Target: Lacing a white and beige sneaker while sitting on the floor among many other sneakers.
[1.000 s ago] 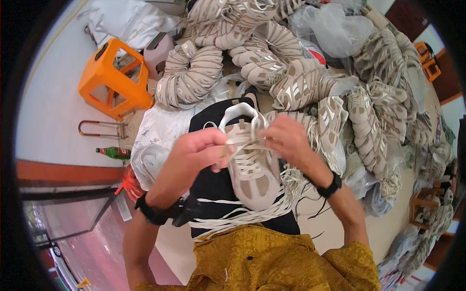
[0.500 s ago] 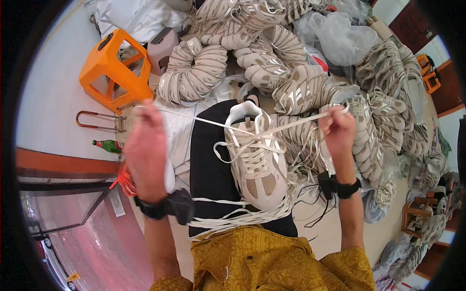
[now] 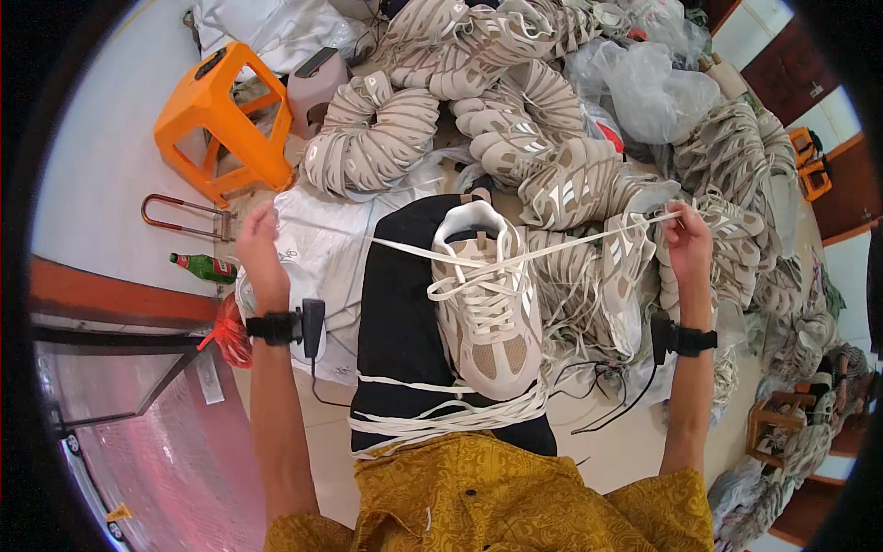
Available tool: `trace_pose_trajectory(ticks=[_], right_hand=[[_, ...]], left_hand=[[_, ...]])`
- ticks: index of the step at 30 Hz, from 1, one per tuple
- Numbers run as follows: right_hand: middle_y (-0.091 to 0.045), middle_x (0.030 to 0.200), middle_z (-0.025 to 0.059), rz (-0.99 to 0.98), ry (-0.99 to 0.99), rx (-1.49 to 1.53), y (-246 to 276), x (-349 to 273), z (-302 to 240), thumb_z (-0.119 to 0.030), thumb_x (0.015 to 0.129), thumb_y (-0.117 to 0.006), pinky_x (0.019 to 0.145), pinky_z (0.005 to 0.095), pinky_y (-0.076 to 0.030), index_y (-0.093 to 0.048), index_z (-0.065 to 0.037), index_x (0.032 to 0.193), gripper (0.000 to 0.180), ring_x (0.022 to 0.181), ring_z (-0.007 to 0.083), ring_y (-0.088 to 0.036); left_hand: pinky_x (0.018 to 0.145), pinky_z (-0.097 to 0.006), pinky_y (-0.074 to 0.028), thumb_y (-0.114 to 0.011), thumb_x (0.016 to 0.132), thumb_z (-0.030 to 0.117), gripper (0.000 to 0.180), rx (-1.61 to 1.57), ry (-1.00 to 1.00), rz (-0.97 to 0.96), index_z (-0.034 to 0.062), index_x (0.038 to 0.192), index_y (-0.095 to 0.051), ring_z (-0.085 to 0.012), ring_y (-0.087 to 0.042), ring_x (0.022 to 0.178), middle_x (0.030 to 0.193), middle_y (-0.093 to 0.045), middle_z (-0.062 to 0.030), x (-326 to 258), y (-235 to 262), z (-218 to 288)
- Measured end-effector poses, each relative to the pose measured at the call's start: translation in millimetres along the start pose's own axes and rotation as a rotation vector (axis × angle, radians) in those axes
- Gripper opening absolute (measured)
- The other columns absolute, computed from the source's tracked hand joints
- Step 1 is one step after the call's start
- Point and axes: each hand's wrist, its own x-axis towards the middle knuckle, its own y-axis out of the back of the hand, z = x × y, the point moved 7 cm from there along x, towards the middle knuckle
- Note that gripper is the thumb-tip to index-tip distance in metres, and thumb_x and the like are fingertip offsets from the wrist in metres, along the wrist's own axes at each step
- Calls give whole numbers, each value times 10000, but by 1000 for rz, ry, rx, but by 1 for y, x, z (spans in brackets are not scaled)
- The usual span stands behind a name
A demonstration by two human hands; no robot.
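Sneaker (image 3: 486, 308) lies on our black-trousered thigh (image 3: 400, 331), midway between our fingers, its long axis running away from us, heel farthest, toe toward our body. Our left hand (image 3: 258, 247) pinches one lace (image 3: 405, 250) end, our right hand (image 3: 685, 241) the other, both fists closed, the lace stretched taut sideways. Beyond our fingers lie piled shoes (image 3: 377, 138).
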Motion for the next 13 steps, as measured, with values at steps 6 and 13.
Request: trace_pose_trajectory(ticks=[6, 13], right_hand=[[-539, 732, 28, -264, -29, 533, -39, 0, 0, -109, 844, -487, 416, 184, -303, -531, 2, 934, 150, 502, 66, -411], [-612, 812, 22, -888, 952, -1094, -227, -74, 59, -125, 651, -600, 704, 331, -419, -656, -87, 812, 174, 790, 194, -553]], left_hand=[[538, -166, -330, -481, 809, 36, 176, -854, 198, -221, -16, 971, -527, -68, -414, 580, 771, -509, -31, 33, -23, 2], [366, -163, -241, -484, 798, 76, 243, -187, 424, -544, 14, 1018, -568, -13, -351, 448, 696, -527, 22, -60, -98, -23]])
